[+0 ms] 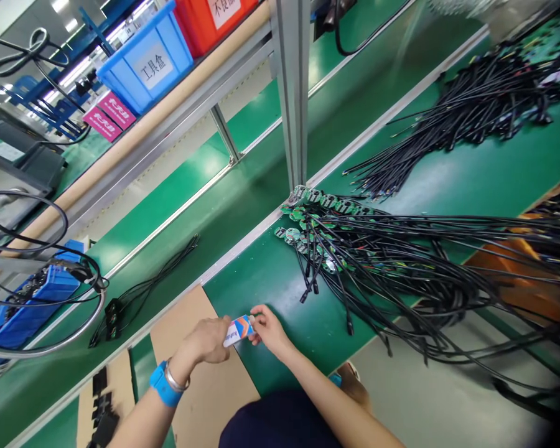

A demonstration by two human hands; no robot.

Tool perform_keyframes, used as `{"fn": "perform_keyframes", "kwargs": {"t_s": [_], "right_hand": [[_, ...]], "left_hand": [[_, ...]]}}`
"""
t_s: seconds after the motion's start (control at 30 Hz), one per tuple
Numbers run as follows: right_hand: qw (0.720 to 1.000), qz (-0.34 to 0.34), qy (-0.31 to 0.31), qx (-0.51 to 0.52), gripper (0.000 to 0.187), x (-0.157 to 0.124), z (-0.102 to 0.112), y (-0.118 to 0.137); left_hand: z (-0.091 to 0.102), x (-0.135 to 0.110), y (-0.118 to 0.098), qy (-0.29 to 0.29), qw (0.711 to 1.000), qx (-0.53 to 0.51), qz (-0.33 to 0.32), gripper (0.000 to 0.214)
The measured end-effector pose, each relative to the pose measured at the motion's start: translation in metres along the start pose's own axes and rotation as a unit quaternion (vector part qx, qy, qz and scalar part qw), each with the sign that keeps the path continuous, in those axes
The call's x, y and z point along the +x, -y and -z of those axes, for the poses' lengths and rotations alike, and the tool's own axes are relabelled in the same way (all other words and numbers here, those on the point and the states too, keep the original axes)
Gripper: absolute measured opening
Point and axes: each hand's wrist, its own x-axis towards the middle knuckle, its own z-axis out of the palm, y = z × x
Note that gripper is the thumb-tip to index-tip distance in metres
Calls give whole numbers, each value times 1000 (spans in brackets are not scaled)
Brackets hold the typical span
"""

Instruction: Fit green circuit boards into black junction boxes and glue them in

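Carton [238,331] sits at lower centre of the frame, clamped in your left hand [208,340]. Your right hand [267,331] curls at its other end; whether it pinches cannot be told. A slack left grip could drop it onto the cardboard [214,393]; excess squeeze could crush it.

There is open green surface [264,274] between the right hand [269,331] and the messy pile of black cables [401,264], and flat room on the brown cardboard [210,389] by the left hand [208,340], but the cables and the tall metal post [292,93] by the little circuit boards [327,200] stand in the way.
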Motion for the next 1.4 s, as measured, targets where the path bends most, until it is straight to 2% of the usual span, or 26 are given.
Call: {"fn": "perform_keyframes", "kwargs": {"t_s": [0.07,0.17,0.27,0.33,0.4,0.5,0.6,0.73,0.87,0.93,1.03,1.23,1.4], "right_hand": [[999,40,0,-17,18,0,1,1],[996,75,36,-34,16,-2,6,5],[994,76,64,-37,31,-5,10,6],[995,66,68,-34,45,-7,11,3],[996,58,63,-35,50,-6,11,0],[997,53,35,-51,35,-2,13,-3],[996,53,-19,-73,24,1,27,3],[989,44,-89,-113,23,-6,59,20],[976,8,-151,-154,24,-19,76,30],[969,-10,-184,-164,26,-23,74,30],[961,-36,-216,-168,29,-28,63,27],[958,-66,-209,-184,31,-31,42,21],[951,-62,-218,-208,29,-23,42,23]], "left_hand": [[0,0,5,-1,1000,-10,-3,34],[-1,2,11,12,1000,-25,-8,34],[-1,5,15,32,999,-38,-8,34],[-2,7,14,42,998,-44,-11,35],[-2,9,12,50,997,-49,-13,34],[-2,9,12,58,996,-62,-17,34],[-7,5,23,55,995,-81,-8,35],[-32,-3,43,27,994,-96,47,35],[-71,-5,46,-16,988,-100,114,38],[-85,-6,41,-37,984,-92,148,39],[-95,-11,34,-64,976,-82,192,38],[-102,-23,33,-76,965,-127,218,36],[-124,-14,41,-95,949,-195,228,36]]}}
